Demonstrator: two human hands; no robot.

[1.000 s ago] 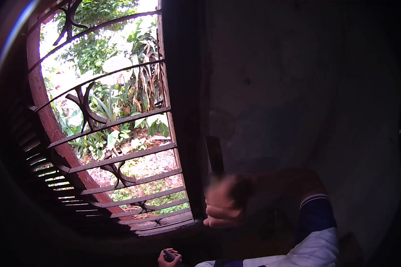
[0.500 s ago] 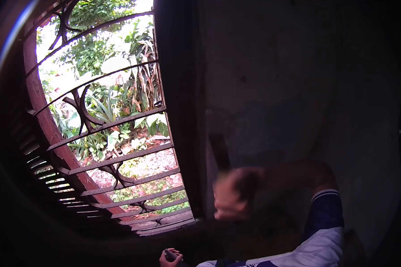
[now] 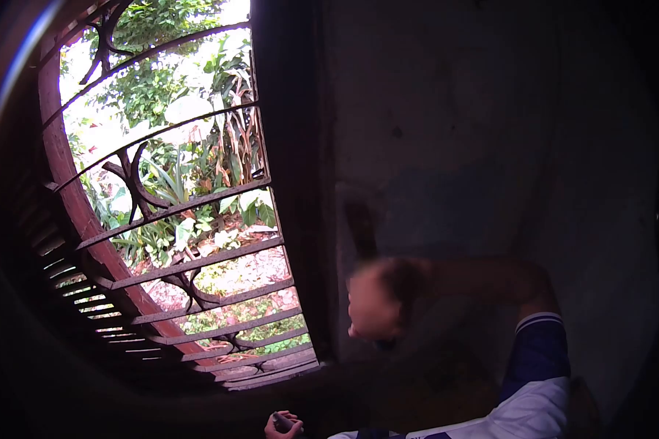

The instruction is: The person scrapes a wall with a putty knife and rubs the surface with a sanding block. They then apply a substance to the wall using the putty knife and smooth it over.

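Observation:
My right hand (image 3: 375, 301), blurred by motion, is raised in front of the dark wall. Its fingers look closed round the lower end of a dark, flat bar-shaped object (image 3: 360, 228) that points upward; what it is cannot be made out. Low in the view, near the bottom edge, my left hand (image 3: 280, 426) has its fingers curled round a small dark object (image 3: 282, 421). The two hands are well apart.
A window with dark metal bars (image 3: 190, 201) and a reddish frame (image 3: 88, 212) fills the left side, with plants (image 3: 168, 175) outside. Beside it stands a dim wall (image 3: 447, 146). A white and blue sleeve (image 3: 534, 366) covers my right upper arm.
My right hand and the bar-shaped object have moved slightly up, and the hand has turned a little. My left hand has shifted slightly right with the small dark object still in it.

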